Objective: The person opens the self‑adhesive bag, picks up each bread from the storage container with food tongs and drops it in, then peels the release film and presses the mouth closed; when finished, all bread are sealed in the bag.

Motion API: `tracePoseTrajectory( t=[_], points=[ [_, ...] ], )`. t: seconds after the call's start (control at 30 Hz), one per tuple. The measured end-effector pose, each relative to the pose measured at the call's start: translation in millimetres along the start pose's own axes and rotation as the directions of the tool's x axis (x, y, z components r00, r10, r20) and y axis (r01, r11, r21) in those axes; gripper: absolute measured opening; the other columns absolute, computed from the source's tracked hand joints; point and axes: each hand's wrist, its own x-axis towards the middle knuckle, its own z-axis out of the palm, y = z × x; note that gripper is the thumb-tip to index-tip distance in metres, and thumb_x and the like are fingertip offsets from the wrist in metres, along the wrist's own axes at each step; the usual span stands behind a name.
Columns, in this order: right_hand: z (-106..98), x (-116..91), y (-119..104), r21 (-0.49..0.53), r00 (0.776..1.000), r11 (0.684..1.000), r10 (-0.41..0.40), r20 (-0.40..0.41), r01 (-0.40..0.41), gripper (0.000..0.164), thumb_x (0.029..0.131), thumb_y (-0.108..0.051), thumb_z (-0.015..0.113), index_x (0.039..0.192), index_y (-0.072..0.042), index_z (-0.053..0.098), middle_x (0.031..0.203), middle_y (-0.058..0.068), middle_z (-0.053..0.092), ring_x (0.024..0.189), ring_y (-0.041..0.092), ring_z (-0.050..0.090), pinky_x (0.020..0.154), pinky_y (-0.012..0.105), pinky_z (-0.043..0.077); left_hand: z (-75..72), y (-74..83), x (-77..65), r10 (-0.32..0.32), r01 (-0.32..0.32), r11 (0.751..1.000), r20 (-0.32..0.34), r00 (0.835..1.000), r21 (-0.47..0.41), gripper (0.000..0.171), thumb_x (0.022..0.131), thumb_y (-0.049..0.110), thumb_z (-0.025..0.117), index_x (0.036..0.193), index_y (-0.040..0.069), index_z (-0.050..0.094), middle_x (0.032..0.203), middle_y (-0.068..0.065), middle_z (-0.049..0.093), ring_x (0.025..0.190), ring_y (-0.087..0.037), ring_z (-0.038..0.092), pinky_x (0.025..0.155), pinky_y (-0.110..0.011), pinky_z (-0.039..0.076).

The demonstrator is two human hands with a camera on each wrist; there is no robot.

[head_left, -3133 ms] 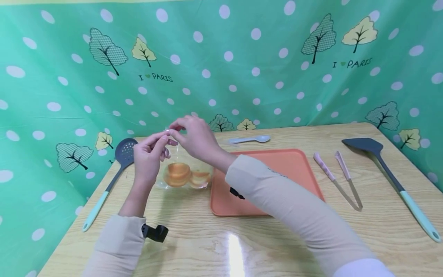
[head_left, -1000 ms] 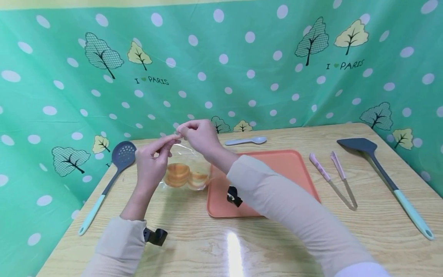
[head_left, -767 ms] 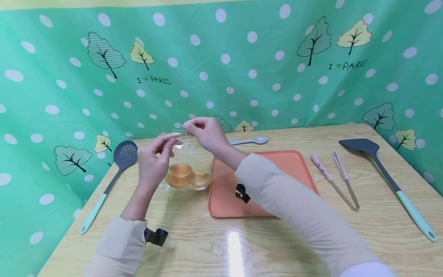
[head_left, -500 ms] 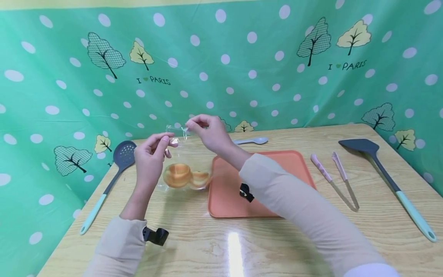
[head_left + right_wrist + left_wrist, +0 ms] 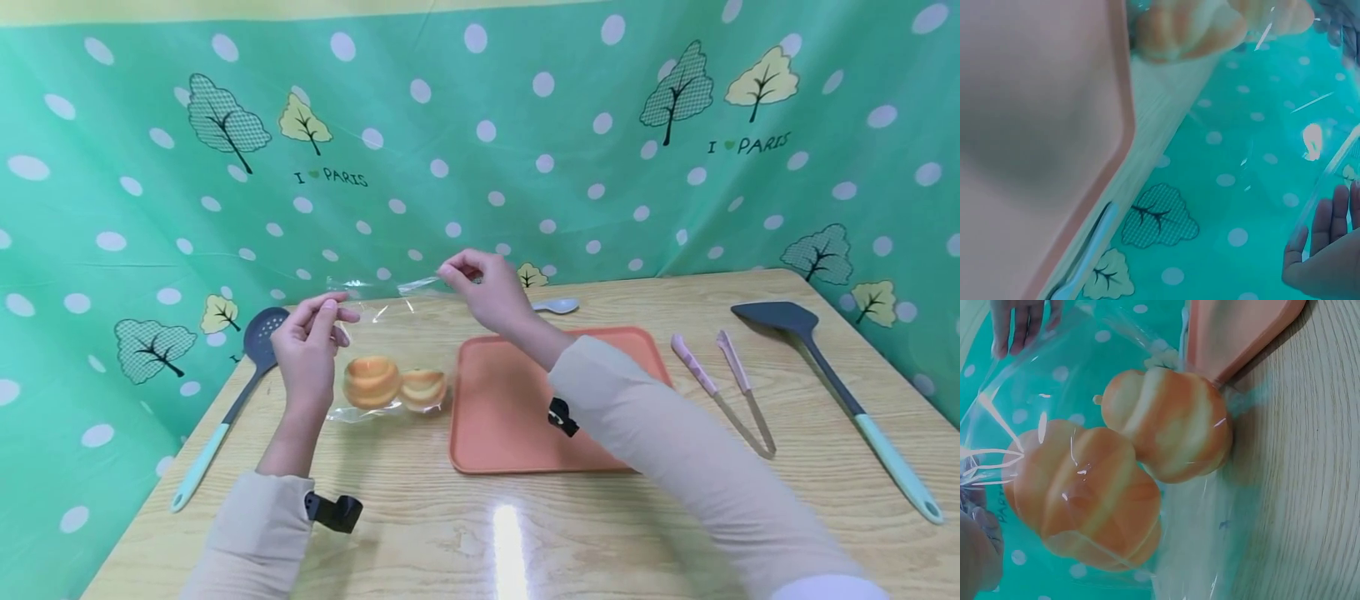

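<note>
A clear plastic bag (image 5: 386,333) hangs stretched between both hands, with two bread rolls in its lower part. The larger roll (image 5: 371,383) lies on the left, the smaller roll (image 5: 423,389) right beside it. My left hand (image 5: 306,342) pinches the bag's upper left side between thumb and fingers. At its upper right corner my right hand (image 5: 491,287) pinches the film between thumb and fingertips. In the left wrist view both rolls show large through the creased film, striped golden and pale. The right wrist view shows the right hand (image 5: 1025,325) only partly in the left wrist view's corner.
An orange tray (image 5: 517,442) lies right of the bag, a pale blue spoon (image 5: 557,306) behind it. Pink-handled tongs (image 5: 731,387) and a dark spatula (image 5: 817,346) lie farther right. A slotted skimmer (image 5: 258,358) lies at the left. A green dotted curtain (image 5: 480,167) stands behind the table.
The hands were close together at the bag's top; the right has moved right and the left slightly left, spreading the bag's mouth wide. The rolls have shifted slightly left.
</note>
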Motion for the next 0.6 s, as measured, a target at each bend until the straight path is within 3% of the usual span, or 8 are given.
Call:
tracePoseTrajectory(
  t=[0.27,0.6],
  points=[
    [-17.4,-4.4,13.6,-0.038,1.000,0.999,-0.022,0.001,0.022,0.024,0.104,-0.026,0.062,0.112,-0.007,0.074,0.103,0.011,0.069,0.094,0.020,0.059,0.080,0.032,0.049,-3.2,-8.0,3.0,-0.044,0.039,0.996,-0.069,0.997,-0.076,0.018,0.104,0.012,0.060,0.103,0.000,0.074,0.074,-0.001,0.071,0.053,-0.010,0.051,0.049,-0.015,0.042],
    [-40.4,-13.7,27.6,-0.071,0.999,0.997,0.021,-0.026,-0.023,0.026,0.104,-0.026,0.062,0.116,-0.005,0.072,0.104,0.009,0.069,0.095,0.022,0.060,0.079,0.034,0.049,-12.2,-15.6,7.5,-0.084,0.074,0.993,-0.115,0.990,-0.091,0.017,0.104,0.012,0.060,0.104,0.003,0.074,0.073,0.002,0.071,0.051,-0.009,0.051,0.046,-0.013,0.038]
  ],
)
